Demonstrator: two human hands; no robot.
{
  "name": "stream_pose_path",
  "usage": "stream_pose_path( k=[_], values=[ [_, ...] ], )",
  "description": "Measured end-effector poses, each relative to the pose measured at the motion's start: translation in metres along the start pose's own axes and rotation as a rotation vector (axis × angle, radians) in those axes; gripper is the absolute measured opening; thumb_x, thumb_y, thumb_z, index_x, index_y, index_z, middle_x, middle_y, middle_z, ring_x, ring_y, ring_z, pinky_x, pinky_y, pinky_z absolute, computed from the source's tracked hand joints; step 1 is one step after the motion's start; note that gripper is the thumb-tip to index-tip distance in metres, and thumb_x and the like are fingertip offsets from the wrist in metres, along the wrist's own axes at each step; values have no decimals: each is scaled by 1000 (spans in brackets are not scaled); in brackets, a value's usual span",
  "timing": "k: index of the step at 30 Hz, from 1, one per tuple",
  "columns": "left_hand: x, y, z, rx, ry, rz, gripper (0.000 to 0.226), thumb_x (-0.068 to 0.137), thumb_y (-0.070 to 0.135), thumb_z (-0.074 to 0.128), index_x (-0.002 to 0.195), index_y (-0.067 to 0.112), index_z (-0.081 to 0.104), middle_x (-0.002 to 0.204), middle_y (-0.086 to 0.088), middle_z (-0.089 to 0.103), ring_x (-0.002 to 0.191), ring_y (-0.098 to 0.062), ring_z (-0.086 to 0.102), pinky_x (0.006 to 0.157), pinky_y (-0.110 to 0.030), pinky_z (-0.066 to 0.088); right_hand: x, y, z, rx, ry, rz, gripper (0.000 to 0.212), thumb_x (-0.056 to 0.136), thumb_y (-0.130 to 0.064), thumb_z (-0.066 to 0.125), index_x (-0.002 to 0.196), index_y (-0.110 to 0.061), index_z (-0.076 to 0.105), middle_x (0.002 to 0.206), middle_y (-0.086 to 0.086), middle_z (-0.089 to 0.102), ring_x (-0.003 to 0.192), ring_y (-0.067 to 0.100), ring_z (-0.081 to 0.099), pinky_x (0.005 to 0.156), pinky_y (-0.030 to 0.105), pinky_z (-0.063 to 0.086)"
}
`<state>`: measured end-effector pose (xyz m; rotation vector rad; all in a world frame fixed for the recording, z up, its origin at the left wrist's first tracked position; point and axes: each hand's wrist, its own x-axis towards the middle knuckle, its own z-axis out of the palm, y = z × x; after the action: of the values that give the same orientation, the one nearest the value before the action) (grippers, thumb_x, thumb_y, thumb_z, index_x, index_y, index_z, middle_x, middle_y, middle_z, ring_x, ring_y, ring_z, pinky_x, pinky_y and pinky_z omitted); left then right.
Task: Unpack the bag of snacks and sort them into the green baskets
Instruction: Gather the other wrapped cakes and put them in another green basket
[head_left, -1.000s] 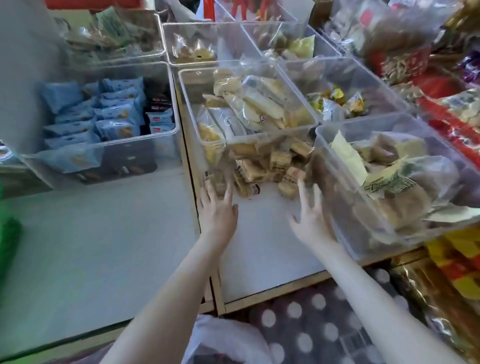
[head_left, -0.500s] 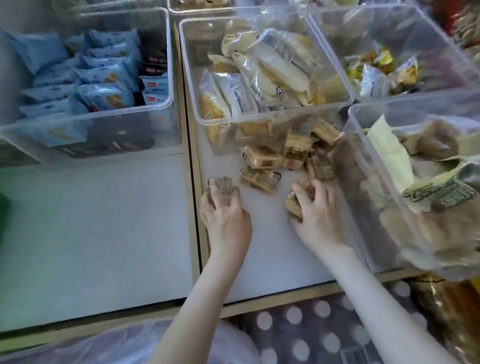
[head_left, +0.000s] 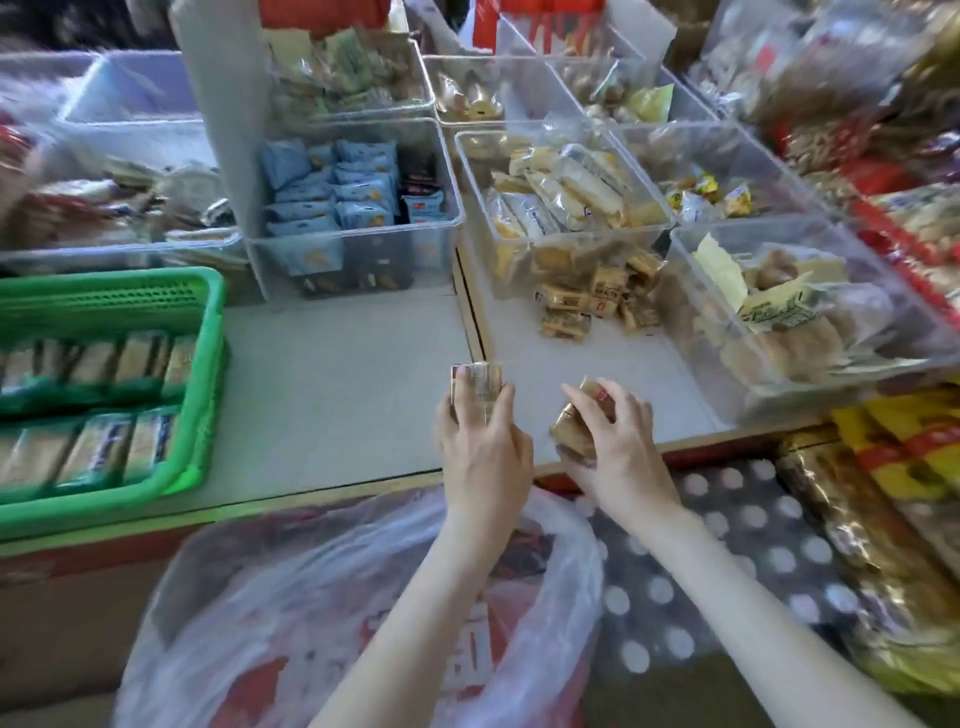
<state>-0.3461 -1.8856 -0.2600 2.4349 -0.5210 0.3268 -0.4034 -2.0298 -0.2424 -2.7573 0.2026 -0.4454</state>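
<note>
My left hand (head_left: 483, 447) grips a small wrapped snack pack (head_left: 475, 387) above the grey counter's front edge. Just to its right, my right hand (head_left: 618, 452) holds a golden-brown snack pack (head_left: 579, 423), fingers curled over it. A pile of like golden packs (head_left: 597, 306) lies loose on the counter farther back. The green basket (head_left: 202, 332) stands at the left with rows of wrapped bars in it. A clear plastic bag (head_left: 322, 597) with red print gapes open below my forearms.
Clear plastic bins crowd the back: one with blue packets (head_left: 332, 208), one with pale bread packs (head_left: 561, 187), one with brown pastries (head_left: 800, 317) at the right. Bare grey counter (head_left: 337, 389) lies between basket and hands. Packed goods (head_left: 909, 467) line the right edge.
Both hands took a pack each from the loose pile and pulled back toward me, to the counter's front edge. The view swung left and down, bringing the green basket and the bag into sight.
</note>
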Motion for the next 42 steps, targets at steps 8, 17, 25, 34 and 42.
stream_pose_path(
  k=[8,17,25,34,42],
  values=[
    [-107,-100,-184,43,22,87,46,80,22,48,123,16,63,145,-28,37,118,-46,42,97,-54,40,-80,-190,6,92,96,-29,68,73,-21,81,134,-17,52,134,16,42,117,30,33,92,47,45],
    [-154,-256,-340,117,184,-34,61,75,11,63,135,18,56,146,-26,36,118,-44,45,97,-53,41,-67,-410,69,210,22,-284,69,69,-19,84,131,-17,55,128,18,46,110,30,35,94,49,43],
    [-151,-489,-482,112,189,-247,56,82,12,55,137,19,54,151,-26,27,126,-45,37,103,-55,33,-16,-630,188,334,-105,-347,66,74,-17,81,134,-18,52,132,18,41,119,32,32,96,37,31],
    [-94,-715,-605,284,155,-403,57,78,7,68,134,15,57,146,-31,33,121,-51,42,99,-58,37,75,-844,305,378,-326,-393,69,81,-21,76,142,-22,43,142,15,35,132,32,26,105,40,29],
    [-23,-818,-625,357,5,-392,58,91,18,62,145,19,42,154,-25,20,134,-45,29,111,-54,25,136,-905,357,375,-279,-423,78,81,-26,75,146,-15,33,144,12,35,132,25,23,109,46,28]
  ],
)
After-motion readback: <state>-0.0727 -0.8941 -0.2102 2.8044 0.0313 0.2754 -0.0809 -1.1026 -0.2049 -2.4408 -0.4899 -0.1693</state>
